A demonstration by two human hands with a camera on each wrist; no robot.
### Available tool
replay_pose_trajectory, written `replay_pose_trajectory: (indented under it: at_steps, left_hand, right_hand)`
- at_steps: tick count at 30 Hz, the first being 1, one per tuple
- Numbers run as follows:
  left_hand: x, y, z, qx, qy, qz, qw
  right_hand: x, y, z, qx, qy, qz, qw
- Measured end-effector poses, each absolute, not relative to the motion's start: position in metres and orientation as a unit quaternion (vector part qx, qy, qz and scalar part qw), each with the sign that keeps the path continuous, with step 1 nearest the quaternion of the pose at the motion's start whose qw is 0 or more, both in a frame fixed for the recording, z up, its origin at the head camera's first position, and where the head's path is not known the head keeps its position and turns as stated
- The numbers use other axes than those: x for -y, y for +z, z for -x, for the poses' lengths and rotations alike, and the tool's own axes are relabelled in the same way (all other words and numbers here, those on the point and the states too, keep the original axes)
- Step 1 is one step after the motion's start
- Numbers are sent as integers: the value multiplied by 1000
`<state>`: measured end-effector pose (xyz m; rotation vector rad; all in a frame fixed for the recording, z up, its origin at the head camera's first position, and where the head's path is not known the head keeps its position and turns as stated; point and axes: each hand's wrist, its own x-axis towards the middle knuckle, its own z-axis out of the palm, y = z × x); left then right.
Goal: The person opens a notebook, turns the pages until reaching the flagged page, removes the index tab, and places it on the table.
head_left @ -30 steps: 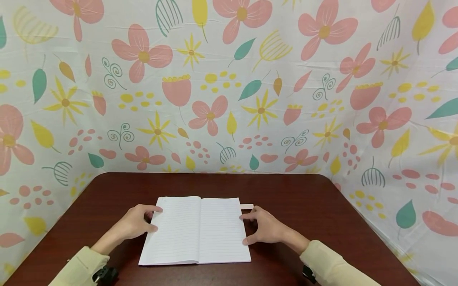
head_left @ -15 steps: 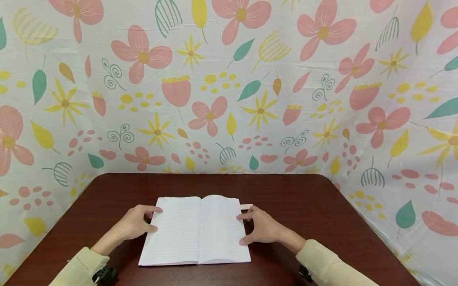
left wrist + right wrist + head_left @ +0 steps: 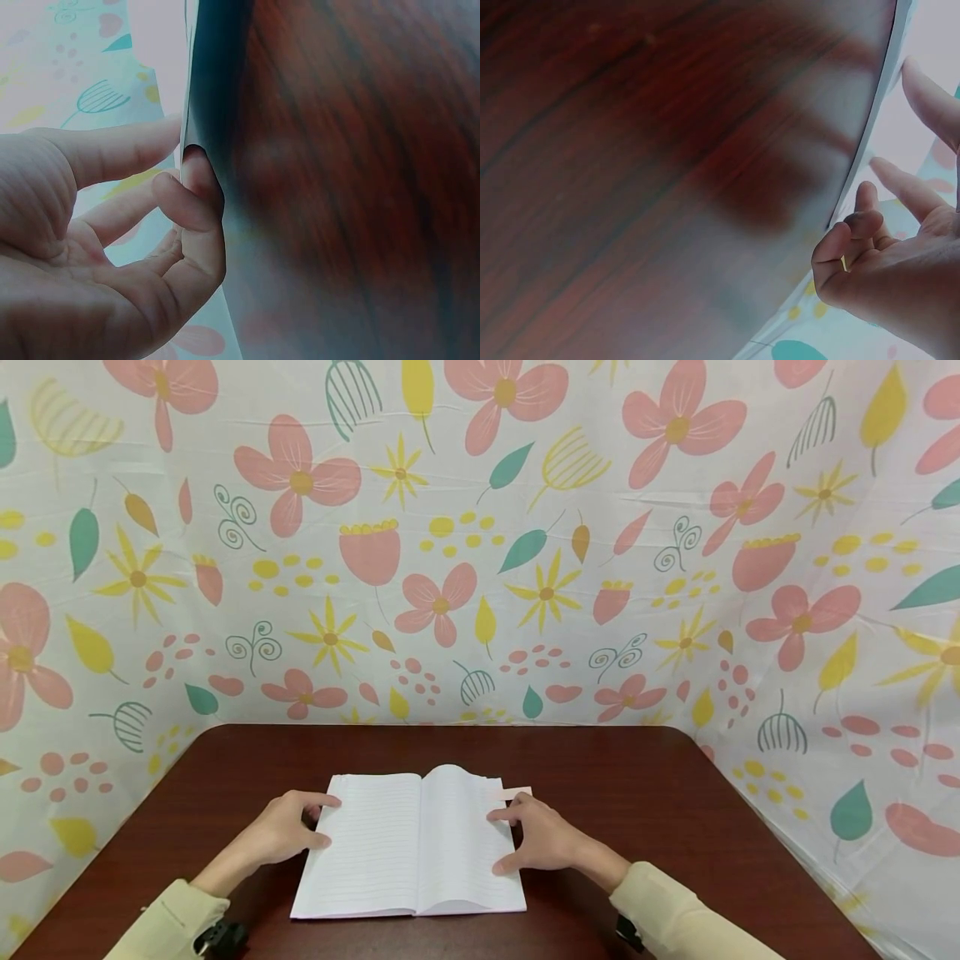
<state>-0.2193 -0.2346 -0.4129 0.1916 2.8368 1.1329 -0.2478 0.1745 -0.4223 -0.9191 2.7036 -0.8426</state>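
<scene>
An open notebook (image 3: 375,852) with lined white pages lies on the table. At its left edge my left hand (image 3: 281,827) grips it, the thumb on the page and curled fingers (image 3: 202,247) around the edge in the left wrist view. My right hand (image 3: 551,839) touches the right page (image 3: 457,852) with thumb and index fingertip spread apart. Between spine and fingertips that page bulges upward. In the right wrist view the other fingers (image 3: 836,251) curl loosely beside the notebook's edge. A pale paper strip (image 3: 516,792) sticks out past the upper right edge, just beyond the right hand's knuckles.
The dark brown wooden table (image 3: 622,777) has rounded far corners. Behind and beside it hangs a white floral-patterned cloth (image 3: 480,485). Dark devices (image 3: 220,937) are strapped at both wrists, under light sleeves (image 3: 168,922).
My right hand has slid slightly left over the page. The right page, flat a second ago, has arched up, and more of the strip shows. The left hand stays put.
</scene>
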Motion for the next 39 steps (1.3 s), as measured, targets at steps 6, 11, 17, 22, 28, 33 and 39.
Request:
replay_pose_trajectory:
  at_steps: [6, 11, 17, 22, 28, 33, 39]
  left_hand:
    - [235, -414, 220, -926, 372, -59, 43]
    - [236, -416, 219, -926, 372, -56, 43]
    - [237, -416, 219, -926, 370, -62, 43]
    - [237, -415, 219, -924, 373, -63, 45]
    - [236, -416, 219, -925, 374, -60, 43]
    - [236, -416, 220, -926, 371, -62, 40]
    - [235, -415, 221, -926, 370, -62, 41]
  right_hand:
    - [-169, -422, 248, -905, -276, 318, 63]
    - [-165, -424, 250, -902, -273, 330, 50]
    - [-156, -422, 250, -905, -273, 320, 61]
    - [-150, -421, 248, -907, -270, 318, 62]
    - [-142, -420, 248, -906, -271, 319, 70]
    - [-135, -421, 248, -905, -266, 324, 67]
    - [-127, -422, 249, -906, -261, 326, 63]
